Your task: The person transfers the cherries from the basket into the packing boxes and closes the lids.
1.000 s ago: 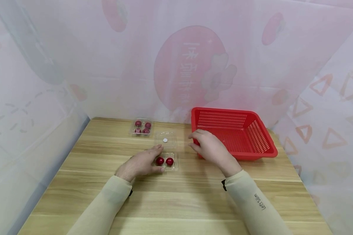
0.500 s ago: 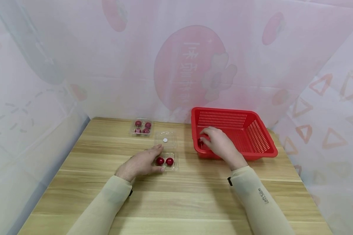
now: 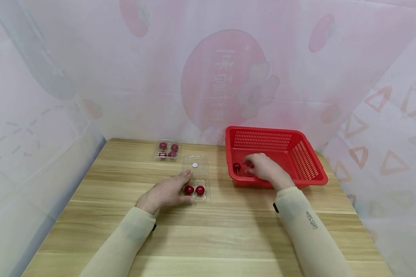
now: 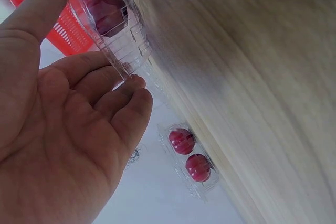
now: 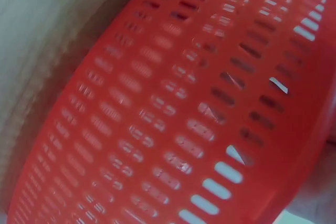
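My left hand (image 3: 167,192) holds the left side of a clear plastic box (image 3: 207,194), its thumb near the front and its fingers at the back. Two glossy red balls (image 3: 200,190) sit in that box. In the left wrist view the left fingers (image 4: 123,98) curl at the box's rim. Inside the red basket (image 3: 249,181), my right hand (image 3: 266,168) has curled fingers, with a dark red ball (image 3: 251,165) showing between fingers and thumb. Just left of it a red ball with a thin stem (image 3: 236,166) lies in the basket. The right wrist view shows mostly the basket's slotted wall (image 5: 173,108).
The box's raised clear lid (image 3: 201,161) lies back on the wooden table (image 3: 201,238), with a white round label (image 3: 195,165). A second clear box (image 3: 168,149) with several red pieces stands at the back left. A printed cloth wall (image 3: 152,107) rises behind.
My right hand has moved right and into the basket. A red ball appeared there by its fingers and now lies apart from them. The left hand and its box have stayed still.
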`<state>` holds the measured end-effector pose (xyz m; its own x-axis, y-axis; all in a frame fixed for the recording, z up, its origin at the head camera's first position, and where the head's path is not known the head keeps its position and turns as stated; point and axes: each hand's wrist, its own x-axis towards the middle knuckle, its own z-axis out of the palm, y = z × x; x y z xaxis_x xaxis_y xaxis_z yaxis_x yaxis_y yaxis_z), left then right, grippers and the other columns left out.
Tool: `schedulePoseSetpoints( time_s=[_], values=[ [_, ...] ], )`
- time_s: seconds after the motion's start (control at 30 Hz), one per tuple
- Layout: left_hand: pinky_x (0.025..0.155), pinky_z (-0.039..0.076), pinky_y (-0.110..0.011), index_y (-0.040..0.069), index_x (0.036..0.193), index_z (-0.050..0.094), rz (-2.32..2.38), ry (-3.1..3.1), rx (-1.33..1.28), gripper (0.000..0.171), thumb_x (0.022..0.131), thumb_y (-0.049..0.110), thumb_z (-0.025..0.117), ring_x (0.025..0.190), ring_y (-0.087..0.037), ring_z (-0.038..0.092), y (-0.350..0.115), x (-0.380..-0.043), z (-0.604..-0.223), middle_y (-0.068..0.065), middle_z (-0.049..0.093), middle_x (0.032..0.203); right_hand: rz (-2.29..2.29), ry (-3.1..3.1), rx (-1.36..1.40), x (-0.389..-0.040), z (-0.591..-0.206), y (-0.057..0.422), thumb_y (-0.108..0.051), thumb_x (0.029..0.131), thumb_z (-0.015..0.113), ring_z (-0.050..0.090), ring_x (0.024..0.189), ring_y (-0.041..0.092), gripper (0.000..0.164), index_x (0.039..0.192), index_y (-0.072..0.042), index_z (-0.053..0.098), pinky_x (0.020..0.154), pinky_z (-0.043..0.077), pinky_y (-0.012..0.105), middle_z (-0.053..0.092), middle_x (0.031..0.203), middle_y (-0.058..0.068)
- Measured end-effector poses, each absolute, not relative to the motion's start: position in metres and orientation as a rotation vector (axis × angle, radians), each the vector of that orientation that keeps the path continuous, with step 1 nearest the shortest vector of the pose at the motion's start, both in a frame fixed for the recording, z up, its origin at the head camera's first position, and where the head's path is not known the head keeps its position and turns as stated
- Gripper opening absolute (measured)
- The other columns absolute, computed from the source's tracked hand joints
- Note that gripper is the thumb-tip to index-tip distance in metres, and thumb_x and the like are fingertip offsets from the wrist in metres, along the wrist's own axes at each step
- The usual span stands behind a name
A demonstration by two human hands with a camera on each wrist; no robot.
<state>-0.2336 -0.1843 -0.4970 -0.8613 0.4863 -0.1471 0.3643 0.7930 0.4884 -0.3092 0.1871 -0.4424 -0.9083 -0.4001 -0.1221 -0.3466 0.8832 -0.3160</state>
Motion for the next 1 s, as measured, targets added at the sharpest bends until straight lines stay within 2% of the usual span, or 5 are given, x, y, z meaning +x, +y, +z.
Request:
schedulePoseSetpoints(
  time_s=[0.13,0.37,0.67,1.0],
  values=[
    [0.149,0.032,-0.06,-0.003,0.181,0.038,0.663,2.716,0.651,0.099,0.107,0.04,0.088,0.18,-0.043,0.036,-0.184,-0.233,-0.497,-0.022,0.034,0.192,-0.407,2.791,-0.538,-0.315,-0.442,0.195,-0.014,0.106,0.087,0.079,0.114,0.026,0.029,0.135,-0.01,0.085,0.117,0.069,0.055,0.087,0.124,0.009],
    [0.149,0.032,-0.06,-0.002,0.181,0.038,0.662,2.719,0.651,0.098,0.107,0.041,0.088,0.18,-0.043,0.036,-0.184,-0.232,-0.496,-0.021,0.034,0.192,-0.351,2.726,-0.561,-0.322,-0.44,0.2,-0.017,0.105,0.09,0.079,0.115,0.024,0.027,0.132,-0.012,0.087,0.118,0.068,0.054,0.088,0.125,0.007],
    [0.149,0.031,-0.061,-0.002,0.181,0.037,0.666,2.707,0.646,0.1,0.107,0.041,0.088,0.181,-0.043,0.035,-0.183,-0.233,-0.496,-0.021,0.033,0.193,-0.396,2.63,-0.417,-0.322,-0.436,0.196,-0.026,0.103,0.091,0.073,0.109,0.024,0.025,0.128,-0.021,0.089,0.107,0.068,0.048,0.086,0.118,0.002],
    [0.15,0.03,-0.061,-0.001,0.182,0.036,0.66,2.709,0.638,0.101,0.107,0.042,0.088,0.181,-0.042,0.034,-0.184,-0.232,-0.496,-0.02,0.033,0.193,-0.325,2.644,-0.476,-0.322,-0.437,0.195,-0.021,0.106,0.086,0.072,0.105,0.022,0.022,0.128,-0.017,0.089,0.105,0.067,0.046,0.086,0.116,0.004]
  ],
)
